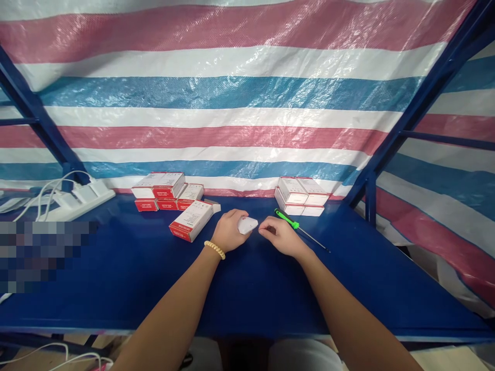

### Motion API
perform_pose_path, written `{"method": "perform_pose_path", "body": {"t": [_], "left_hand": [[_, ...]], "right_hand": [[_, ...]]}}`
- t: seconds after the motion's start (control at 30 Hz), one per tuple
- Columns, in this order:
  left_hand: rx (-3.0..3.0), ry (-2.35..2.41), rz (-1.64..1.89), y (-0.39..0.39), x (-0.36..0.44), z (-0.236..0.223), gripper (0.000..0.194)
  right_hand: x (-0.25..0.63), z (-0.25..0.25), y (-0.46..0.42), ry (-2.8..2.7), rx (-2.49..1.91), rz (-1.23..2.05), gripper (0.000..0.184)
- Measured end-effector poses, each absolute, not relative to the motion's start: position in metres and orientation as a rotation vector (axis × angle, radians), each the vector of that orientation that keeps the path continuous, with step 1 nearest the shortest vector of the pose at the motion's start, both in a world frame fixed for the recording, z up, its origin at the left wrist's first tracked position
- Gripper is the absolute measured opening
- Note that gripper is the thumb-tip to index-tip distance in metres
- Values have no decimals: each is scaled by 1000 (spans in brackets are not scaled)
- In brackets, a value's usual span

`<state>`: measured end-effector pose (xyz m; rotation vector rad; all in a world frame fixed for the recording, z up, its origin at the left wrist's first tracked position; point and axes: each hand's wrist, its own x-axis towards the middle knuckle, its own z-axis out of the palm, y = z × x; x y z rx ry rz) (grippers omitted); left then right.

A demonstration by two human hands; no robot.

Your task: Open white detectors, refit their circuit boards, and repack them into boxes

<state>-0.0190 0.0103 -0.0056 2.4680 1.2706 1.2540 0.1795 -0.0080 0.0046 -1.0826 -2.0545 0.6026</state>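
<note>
Spanning the background, a shiny plastic sheet [232, 93] with red, white and blue stripes hangs behind a blue table [127, 278], flanked by the slanted bars of a blue metal frame [404, 126]. Toward the back of the table, left of centre, stands a larger group of red-and-white boxes [168, 191], some stacked two high; right of centre, a smaller white stack [301, 196] has two boxes resting on two others. At the far left lies a white power strip [83, 201] with plugs and cables in it. The person's two hands meet near the middle, the left hand [230, 232] bent around a small white device and gripping it between thumb and fingers. The right hand [282, 234] is curled, thumb and forefinger close together; whether they pinch anything cannot be told. In front of the left-hand group, just beside the left hand, lies a single box [193, 220] with its end flap open. A screwdriver [286, 217] with a green handle lies just beyond the right hand, its shaft slanting rightward. Smaller still, the white device [247, 225] pokes out from the left hand's inner side, just short of the right fingertips. A twisted yellow band [215, 250] circles the left wrist.
</note>
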Motion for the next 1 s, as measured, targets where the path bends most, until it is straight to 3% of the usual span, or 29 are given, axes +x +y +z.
{"method": "perform_pose_path", "body": {"t": [0.3, 1.0], "left_hand": [[2569, 1332, 1128, 8, -14, -1, 23], [2620, 1469, 1001, 6, -9, -2, 20]], "right_hand": [[167, 6, -12, -1959, -932, 577, 14], [162, 7, -14, -2001, -891, 486, 14]]}}
